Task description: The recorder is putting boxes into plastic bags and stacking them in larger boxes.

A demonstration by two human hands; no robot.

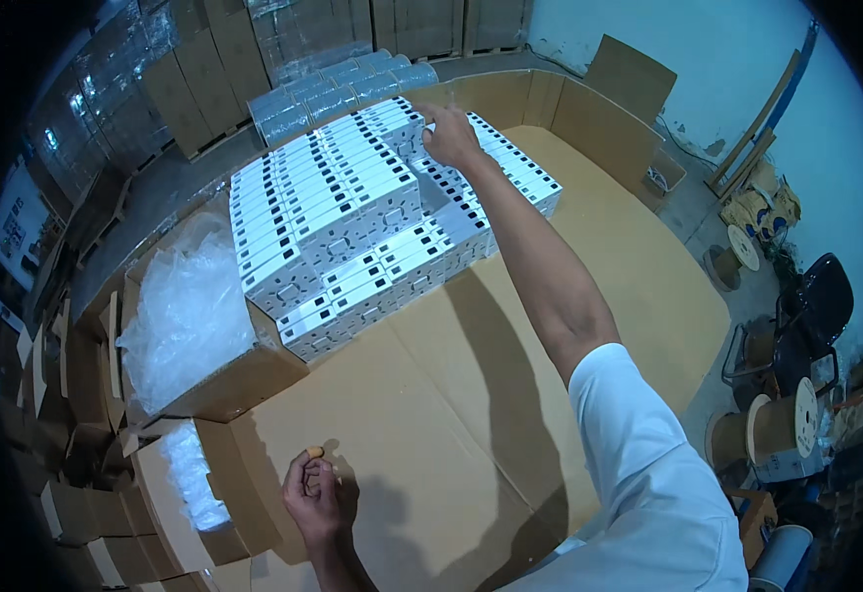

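Note:
Stacks of flat white boxes [333,212] with small dark marks cover the far part of a large cardboard sheet [451,395]. My right hand [448,135] reaches far forward and its fingers rest on a white box at the top of the stack. My left hand [315,493] hovers low over the bare cardboard near me, fingers curled together, with a small tan piece [314,453] at its fingertips. Whether the fingers pinch that piece or only touch it I cannot tell.
Two open cartons with clear plastic bags [189,316] stand at the left. Plastic-wrapped packs [342,89] lie behind the white boxes, and wrapped carton stacks [135,99] rise beyond. Cable spools [782,424] and a black chair [816,296] are on the floor at the right.

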